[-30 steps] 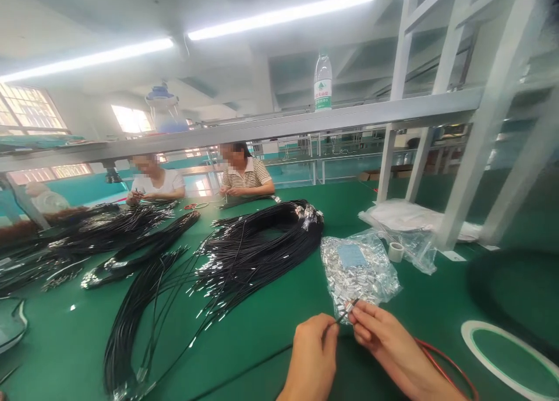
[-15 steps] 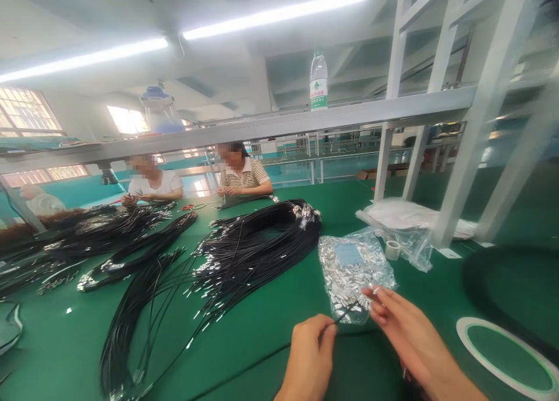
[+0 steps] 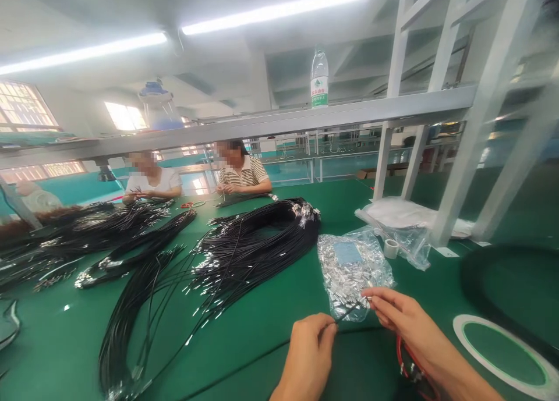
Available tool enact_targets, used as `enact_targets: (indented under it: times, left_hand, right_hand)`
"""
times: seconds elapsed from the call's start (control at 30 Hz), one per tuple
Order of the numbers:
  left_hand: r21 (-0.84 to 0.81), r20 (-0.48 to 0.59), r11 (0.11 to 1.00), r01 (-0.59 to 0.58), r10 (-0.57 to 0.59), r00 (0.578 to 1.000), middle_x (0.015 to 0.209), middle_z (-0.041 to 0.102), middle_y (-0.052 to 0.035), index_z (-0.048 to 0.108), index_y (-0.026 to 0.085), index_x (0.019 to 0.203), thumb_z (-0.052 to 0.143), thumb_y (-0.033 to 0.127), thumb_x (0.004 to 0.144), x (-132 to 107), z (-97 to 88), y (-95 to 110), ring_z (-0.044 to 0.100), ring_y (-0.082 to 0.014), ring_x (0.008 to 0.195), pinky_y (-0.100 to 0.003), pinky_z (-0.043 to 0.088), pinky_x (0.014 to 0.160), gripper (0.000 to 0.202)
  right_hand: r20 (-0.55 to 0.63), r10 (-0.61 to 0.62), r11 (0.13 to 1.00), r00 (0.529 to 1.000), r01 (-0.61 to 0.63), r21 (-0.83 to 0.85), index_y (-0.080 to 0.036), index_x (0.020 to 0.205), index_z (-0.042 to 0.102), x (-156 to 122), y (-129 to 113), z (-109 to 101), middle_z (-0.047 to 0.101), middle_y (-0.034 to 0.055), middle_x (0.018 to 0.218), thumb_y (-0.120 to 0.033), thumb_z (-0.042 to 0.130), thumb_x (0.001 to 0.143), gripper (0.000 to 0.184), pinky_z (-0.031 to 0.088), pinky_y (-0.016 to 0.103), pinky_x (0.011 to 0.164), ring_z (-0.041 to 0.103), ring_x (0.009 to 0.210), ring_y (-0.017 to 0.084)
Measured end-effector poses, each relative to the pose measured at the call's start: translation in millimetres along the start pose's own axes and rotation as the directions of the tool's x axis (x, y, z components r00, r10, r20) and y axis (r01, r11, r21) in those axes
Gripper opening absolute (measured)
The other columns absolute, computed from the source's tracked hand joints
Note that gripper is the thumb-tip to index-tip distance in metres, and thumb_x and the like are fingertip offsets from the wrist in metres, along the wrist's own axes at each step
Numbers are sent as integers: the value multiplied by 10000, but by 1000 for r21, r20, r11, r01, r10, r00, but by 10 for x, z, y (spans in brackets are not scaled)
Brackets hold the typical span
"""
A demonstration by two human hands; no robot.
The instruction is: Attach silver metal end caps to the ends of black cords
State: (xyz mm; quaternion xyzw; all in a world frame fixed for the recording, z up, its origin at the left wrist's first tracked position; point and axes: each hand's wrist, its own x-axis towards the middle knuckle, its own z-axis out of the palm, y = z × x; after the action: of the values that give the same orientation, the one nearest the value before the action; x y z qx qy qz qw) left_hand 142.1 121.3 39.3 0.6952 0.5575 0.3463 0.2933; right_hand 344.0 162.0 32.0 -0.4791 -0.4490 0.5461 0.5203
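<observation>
My left hand (image 3: 310, 348) is closed in a pinch on a thin black cord (image 3: 347, 312) low in the middle of the head view. My right hand (image 3: 404, 319) pinches the cord's far end, where a small silver metal tip shows. Both hands hover over the green table (image 3: 262, 325), just in front of a clear plastic bag of silver metal ends (image 3: 349, 267). A big bundle of black cords (image 3: 257, 244) lies to the left of the bag.
More black cord bundles (image 3: 109, 232) spread across the left. Two people sit at the far side, working with their hands. A small tape roll (image 3: 391, 248), plastic bags (image 3: 402, 220), white frame posts (image 3: 463, 174), a white ring (image 3: 502, 354) and red wire (image 3: 406, 360) lie right.
My right hand moved from touching the left hand out to the right along the cord, and now pinches its tip. The left hand has stayed in place.
</observation>
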Motion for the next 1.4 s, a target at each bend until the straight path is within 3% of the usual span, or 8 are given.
enact_targets:
  times: [0.27,0.43,0.63,0.83,1.03,1.13,1.23,1.4]
  left_hand:
    - [14,8,1000,-25,25,1000,798,740,-66,747,168,809,468,204,900,-2,20,-28,633,-211,744,-279,388,674,296]
    - [41,7,999,-34,34,999,786,731,-65,740,171,789,467,178,896,-15,23,-21,628,-209,740,-277,382,668,293]
    - [63,15,998,-30,30,999,766,715,-54,731,177,768,474,182,900,-2,21,-25,614,-204,728,-271,383,663,289]
    - [75,13,997,-24,23,1000,770,718,-50,732,178,781,482,173,900,-16,11,-1,621,-201,733,-265,382,661,277]
    - [76,19,997,-24,23,1000,793,731,-47,743,183,802,488,172,903,-34,-1,12,632,-198,756,-258,397,682,274]
    - [77,23,997,-21,20,1000,790,731,-48,744,182,802,493,169,903,-35,-2,26,628,-196,749,-259,397,682,271]
    - [80,23,997,-14,12,1000,791,732,-50,747,177,807,497,160,900,-32,-9,42,631,-196,751,-258,400,681,268]
    - [91,24,996,-16,14,1000,802,734,-55,748,174,819,491,163,911,-28,-14,44,640,-196,761,-257,411,692,274]
  right_hand:
    - [-5,-42,978,999,40,-205,-168,789,663,-23,-67,11,509,-15,624,-571,665,607,442,270,272,535,341,541,136]
    - [-10,-141,921,990,127,-369,-217,699,681,-7,-100,-18,672,56,772,-529,617,594,336,391,343,733,564,811,286]
    - [27,-175,873,984,168,-457,-240,748,698,17,-35,-90,713,64,935,-548,587,664,338,420,358,785,591,951,335]
    - [37,-107,881,994,112,-459,-195,813,728,-21,-99,-69,646,35,650,-567,553,665,437,388,311,565,570,624,252]
    - [28,-116,887,993,116,-447,-209,739,737,-13,-128,-36,723,77,891,-562,578,612,408,407,338,810,601,940,327]
    - [30,-94,898,995,98,-429,-205,753,724,-27,-110,-44,684,54,768,-553,585,620,398,394,315,676,590,777,276]
    - [25,-53,908,998,58,-414,-176,806,719,-47,-88,-60,514,-12,558,-553,574,636,438,277,288,530,424,535,185]
    - [15,-35,918,999,38,-394,-163,811,719,-54,-97,-49,477,-25,552,-545,591,617,448,249,284,540,357,531,165]
